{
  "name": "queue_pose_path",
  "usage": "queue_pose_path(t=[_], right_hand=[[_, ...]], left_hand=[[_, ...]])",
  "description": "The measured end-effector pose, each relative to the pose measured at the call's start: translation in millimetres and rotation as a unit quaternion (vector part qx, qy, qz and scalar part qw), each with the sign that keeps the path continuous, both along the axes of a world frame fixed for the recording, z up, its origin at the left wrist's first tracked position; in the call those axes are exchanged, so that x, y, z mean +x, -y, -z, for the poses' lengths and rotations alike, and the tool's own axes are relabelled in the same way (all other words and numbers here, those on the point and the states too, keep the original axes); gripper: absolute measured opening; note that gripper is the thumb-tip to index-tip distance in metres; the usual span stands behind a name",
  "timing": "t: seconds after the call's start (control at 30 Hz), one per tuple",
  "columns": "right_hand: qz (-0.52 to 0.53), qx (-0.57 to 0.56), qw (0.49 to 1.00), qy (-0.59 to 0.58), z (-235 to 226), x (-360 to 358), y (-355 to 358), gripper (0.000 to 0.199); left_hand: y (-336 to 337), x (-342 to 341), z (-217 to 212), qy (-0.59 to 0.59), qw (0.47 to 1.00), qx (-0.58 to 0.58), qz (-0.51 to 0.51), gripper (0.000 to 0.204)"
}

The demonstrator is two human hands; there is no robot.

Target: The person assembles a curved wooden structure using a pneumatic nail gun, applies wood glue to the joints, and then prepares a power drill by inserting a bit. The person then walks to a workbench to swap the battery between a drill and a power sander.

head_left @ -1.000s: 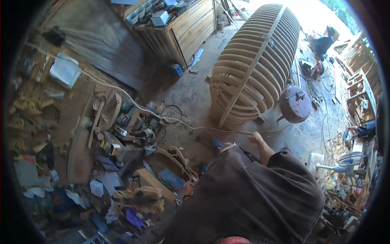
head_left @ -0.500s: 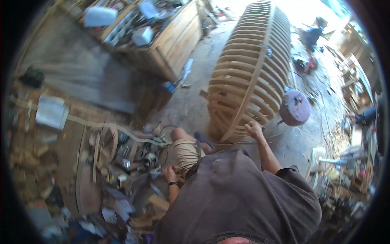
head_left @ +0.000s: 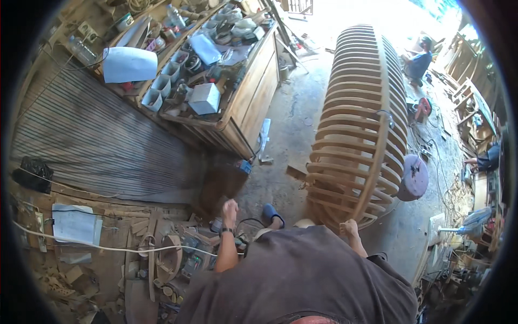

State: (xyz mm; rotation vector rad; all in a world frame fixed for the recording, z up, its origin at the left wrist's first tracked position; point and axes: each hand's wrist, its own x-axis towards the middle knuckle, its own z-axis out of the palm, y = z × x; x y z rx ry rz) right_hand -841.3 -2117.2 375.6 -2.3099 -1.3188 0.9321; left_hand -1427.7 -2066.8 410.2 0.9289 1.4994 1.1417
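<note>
My left hand [head_left: 230,212], with a dark wristband below it, is raised in front of me at left with its fingers curled in. Nothing shows in it. Out to the right, my right hand [head_left: 349,227] is curled closed beside the near end of a long ribbed wooden frame [head_left: 345,146], shaped like a boat hull. Whether it touches the frame I cannot tell. A heavy wooden strip [head_left: 377,162] runs lengthwise over the ribs, with a clamp-like metal piece [head_left: 389,120] on it. One blue slipper [head_left: 272,212] shows at my foot.
A wooden cabinet [head_left: 253,92] piled with tubs and tools stands at far left. A round purplish stool [head_left: 414,175] is right of the frame. Another person [head_left: 418,62] crouches far right; a sleeve [head_left: 488,157] shows at the right edge. A pale cable [head_left: 118,248] crosses the cluttered left side.
My left hand has swung forward and up from beside my leg. The hull frame now appears farther right, my right hand lower in view. A slippered foot shows farther forward.
</note>
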Motion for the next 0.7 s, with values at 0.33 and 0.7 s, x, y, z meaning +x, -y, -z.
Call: queue_pose_path(t=[0.33,0.7], right_hand=[[0.042,0.139,0.988,-0.06,-75,-76,-130,0.049],[0.279,0.164,0.933,0.155,-153,148,-377,0.036]], left_hand=[[-193,-61,-86,0.054,0.991,-0.094,-0.073,0.035],[-125,-102,1,-0.149,0.856,-0.319,0.379,0.022]])
